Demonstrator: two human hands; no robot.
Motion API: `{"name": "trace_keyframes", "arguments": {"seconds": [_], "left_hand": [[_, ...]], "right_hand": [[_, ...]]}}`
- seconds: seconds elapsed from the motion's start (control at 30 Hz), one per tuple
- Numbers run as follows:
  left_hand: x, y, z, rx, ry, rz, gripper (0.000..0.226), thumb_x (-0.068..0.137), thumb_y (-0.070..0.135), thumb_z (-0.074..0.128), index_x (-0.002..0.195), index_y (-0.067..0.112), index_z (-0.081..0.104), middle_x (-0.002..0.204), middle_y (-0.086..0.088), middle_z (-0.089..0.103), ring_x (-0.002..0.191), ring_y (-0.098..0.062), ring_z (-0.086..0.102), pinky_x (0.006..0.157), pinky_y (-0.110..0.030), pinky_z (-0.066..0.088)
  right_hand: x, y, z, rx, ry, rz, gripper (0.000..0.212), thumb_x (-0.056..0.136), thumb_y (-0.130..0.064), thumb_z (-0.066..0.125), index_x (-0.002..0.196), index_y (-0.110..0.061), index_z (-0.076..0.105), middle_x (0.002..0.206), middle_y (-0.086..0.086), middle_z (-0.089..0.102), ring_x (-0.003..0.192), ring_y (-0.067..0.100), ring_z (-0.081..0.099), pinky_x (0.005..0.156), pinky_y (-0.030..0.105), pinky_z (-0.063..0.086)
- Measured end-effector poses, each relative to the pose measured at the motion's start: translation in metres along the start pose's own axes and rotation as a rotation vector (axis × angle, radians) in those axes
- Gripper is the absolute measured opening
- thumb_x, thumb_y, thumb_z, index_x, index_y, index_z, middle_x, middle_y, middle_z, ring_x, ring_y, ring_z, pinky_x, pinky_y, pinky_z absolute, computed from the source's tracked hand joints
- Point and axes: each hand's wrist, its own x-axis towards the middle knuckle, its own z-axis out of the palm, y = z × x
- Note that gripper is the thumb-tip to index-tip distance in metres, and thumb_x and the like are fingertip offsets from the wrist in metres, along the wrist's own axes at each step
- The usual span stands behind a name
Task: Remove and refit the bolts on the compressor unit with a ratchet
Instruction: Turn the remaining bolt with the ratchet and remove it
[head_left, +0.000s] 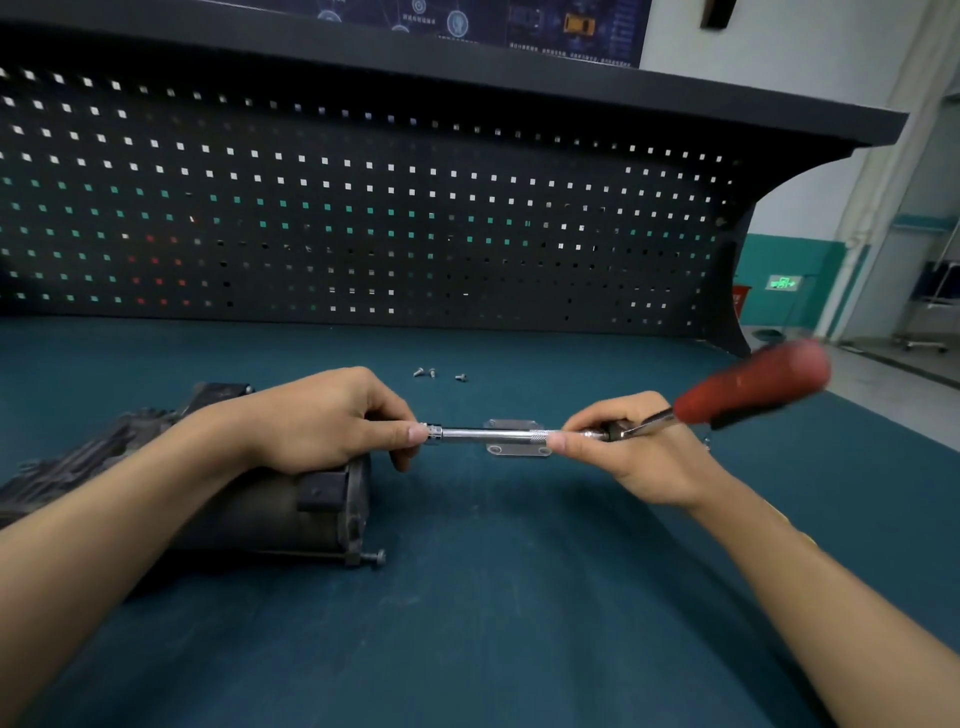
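The ratchet (748, 389) is being held level over the mat (519, 597), its blurred red handle pointing to 2 o'clock. The right hand (639, 447) is pinching its head end, the left hand (322, 421) pinching its socket tip. The compressor unit (291, 509) is lying at 8 o'clock under the left forearm. Loose bolts (432, 372) are lying at 12 o'clock.
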Motion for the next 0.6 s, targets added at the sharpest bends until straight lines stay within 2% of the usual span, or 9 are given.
{"name": "trace_keyframes", "arguments": {"seconds": [0.1, 0.13, 0.2, 0.3, 0.37, 0.5, 0.6], "left_hand": [[0.0, -0.001, -0.001, -0.003, -0.006, -0.002, 0.053, 0.079, 0.084, 0.049, 0.088, 0.038, 0.075, 0.099, -0.028, 0.069, 0.086, -0.04, 0.065, 0.083, -0.049, 0.052], [0.001, -0.002, -0.001, -0.002, -0.005, -0.005, 0.055, 0.074, 0.084, 0.048, 0.088, 0.039, 0.076, 0.1, -0.027, 0.069, 0.088, -0.04, 0.065, 0.084, -0.049, 0.052], [0.002, -0.003, -0.001, 0.0, 0.001, -0.005, 0.056, 0.068, 0.083, 0.046, 0.088, 0.04, 0.076, 0.099, -0.026, 0.069, 0.088, -0.039, 0.065, 0.083, -0.049, 0.052], [0.003, -0.006, -0.001, -0.004, 0.008, 0.004, 0.056, 0.067, 0.083, 0.046, 0.087, 0.041, 0.076, 0.096, -0.027, 0.069, 0.084, -0.04, 0.063, 0.08, -0.047, 0.051], [0.003, -0.007, -0.001, -0.013, 0.009, 0.005, 0.056, 0.067, 0.084, 0.046, 0.087, 0.041, 0.076, 0.096, -0.026, 0.069, 0.084, -0.04, 0.063, 0.079, -0.047, 0.051], [0.002, -0.007, 0.0, -0.024, 0.016, -0.001, 0.056, 0.068, 0.084, 0.046, 0.087, 0.041, 0.076, 0.096, -0.027, 0.069, 0.087, -0.041, 0.065, 0.082, -0.049, 0.053], [0.003, -0.007, 0.0, -0.023, 0.012, -0.001, 0.056, 0.069, 0.084, 0.047, 0.086, 0.041, 0.077, 0.096, -0.028, 0.069, 0.087, -0.042, 0.065, 0.083, -0.052, 0.053]], "right_hand": [[-0.001, -0.004, 0.002, 0.129, 0.018, 0.218, 0.071, 0.061, -0.078, 0.068, 0.069, -0.008, 0.073, 0.052, 0.001, 0.058, 0.045, 0.012, 0.046, 0.046, 0.02, 0.037], [-0.001, -0.006, 0.003, 0.189, 0.024, 0.296, 0.081, 0.058, -0.082, 0.064, 0.07, -0.003, 0.072, 0.051, 0.005, 0.058, 0.042, 0.016, 0.044, 0.043, 0.022, 0.037], [0.001, -0.01, 0.004, 0.302, 0.03, 0.426, 0.088, 0.058, -0.087, 0.058, 0.074, -0.002, 0.074, 0.048, 0.012, 0.056, 0.037, 0.018, 0.043, 0.038, 0.021, 0.035], [0.002, -0.011, 0.004, 0.408, 0.015, 0.577, 0.086, 0.074, -0.084, 0.051, 0.08, -0.002, 0.076, 0.047, 0.013, 0.053, 0.032, 0.017, 0.041, 0.034, 0.02, 0.029], [0.003, -0.01, 0.003, 0.471, -0.024, 0.657, 0.08, 0.082, -0.079, 0.051, 0.083, -0.002, 0.072, 0.045, 0.012, 0.05, 0.029, 0.016, 0.033, 0.035, 0.019, 0.024], [0.002, -0.011, 0.002, 0.599, -0.158, 0.799, 0.062, 0.086, -0.072, 0.052, 0.078, -0.011, 0.058, 0.043, 0.006, 0.042, 0.03, 0.012, 0.021, 0.039, 0.018, 0.016], [0.002, -0.01, 0.003, 0.62, -0.177, 0.796, 0.055, 0.085, -0.067, 0.059, 0.077, -0.013, 0.061, 0.044, 0.006, 0.042, 0.03, 0.011, 0.021, 0.04, 0.019, 0.016]]}}
